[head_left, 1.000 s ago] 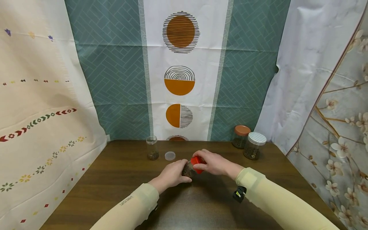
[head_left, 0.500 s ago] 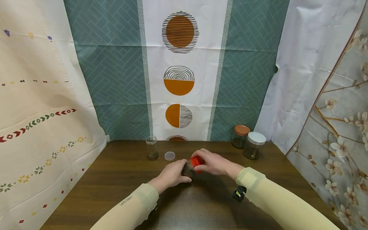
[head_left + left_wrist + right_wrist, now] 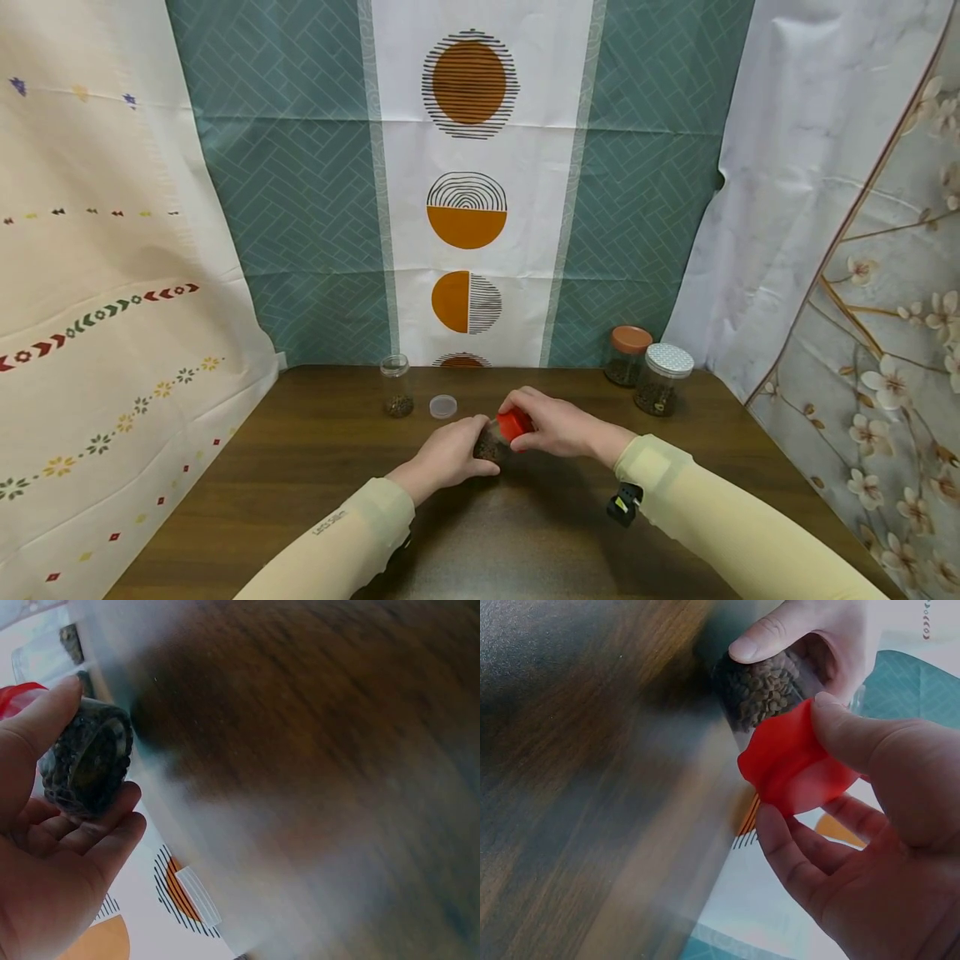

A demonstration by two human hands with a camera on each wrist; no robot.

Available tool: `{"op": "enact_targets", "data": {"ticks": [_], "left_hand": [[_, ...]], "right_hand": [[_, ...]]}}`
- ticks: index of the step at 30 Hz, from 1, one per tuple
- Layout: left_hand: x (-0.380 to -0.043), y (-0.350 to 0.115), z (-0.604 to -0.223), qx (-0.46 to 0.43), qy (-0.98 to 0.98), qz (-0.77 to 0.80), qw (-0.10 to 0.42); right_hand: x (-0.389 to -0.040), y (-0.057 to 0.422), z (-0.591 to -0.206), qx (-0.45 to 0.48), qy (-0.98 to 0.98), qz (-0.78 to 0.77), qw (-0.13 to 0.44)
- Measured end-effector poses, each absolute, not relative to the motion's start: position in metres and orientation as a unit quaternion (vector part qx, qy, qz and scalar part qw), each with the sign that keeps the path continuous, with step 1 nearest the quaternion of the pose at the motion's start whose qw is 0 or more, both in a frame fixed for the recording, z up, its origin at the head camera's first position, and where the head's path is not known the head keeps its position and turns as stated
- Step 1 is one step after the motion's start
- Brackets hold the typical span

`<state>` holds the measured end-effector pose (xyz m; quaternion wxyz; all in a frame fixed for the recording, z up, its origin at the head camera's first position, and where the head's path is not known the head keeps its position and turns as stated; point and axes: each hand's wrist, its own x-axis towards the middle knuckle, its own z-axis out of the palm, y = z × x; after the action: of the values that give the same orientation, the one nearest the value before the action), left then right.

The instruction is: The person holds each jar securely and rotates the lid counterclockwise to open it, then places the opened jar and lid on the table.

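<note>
Near the middle of the table, my left hand [image 3: 444, 455] grips a clear jar [image 3: 489, 447], thumb on one side and fingers on the other. The jar is tilted toward the right, and small brown pellets fill much of it in the right wrist view. A red lid [image 3: 795, 761] with a wavy edge covers the jar's mouth. My right hand [image 3: 558, 423] holds that lid between thumb and fingers. In the left wrist view the base of the jar [image 3: 91, 757] faces the camera, and the lid is mostly hidden behind my thumb.
An uncapped clear jar [image 3: 397, 388] with some brown contents stands at the back left, a pale round lid [image 3: 443, 407] lying beside it. At the back right are a jar with an orange lid [image 3: 632, 339] and one with a patterned white lid [image 3: 671, 361]. Curtains hang behind the table.
The red lid has turned slightly in my right hand, and the right thumb and fingers have shifted a little on it. My left hand and the jar stay in place.
</note>
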<state>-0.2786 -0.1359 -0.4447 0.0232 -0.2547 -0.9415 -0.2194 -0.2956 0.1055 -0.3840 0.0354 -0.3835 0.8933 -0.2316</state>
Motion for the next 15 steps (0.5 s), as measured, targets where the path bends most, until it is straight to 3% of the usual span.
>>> {"op": "enact_targets", "data": {"ticks": [7,15], "left_hand": [[-0.2807,-0.1372,-0.446,-0.244,-0.942,-0.23,0.014],[-0.2779,-0.1372,-0.4449,-0.252,-0.941,-0.227,0.018]], "right_hand": [[-0.2939,0.1036,-0.3838,-0.358,0.904,-0.23,0.036],[-0.2952,0.0963,-0.3846,-0.247,0.943,-0.22,0.026]]}}
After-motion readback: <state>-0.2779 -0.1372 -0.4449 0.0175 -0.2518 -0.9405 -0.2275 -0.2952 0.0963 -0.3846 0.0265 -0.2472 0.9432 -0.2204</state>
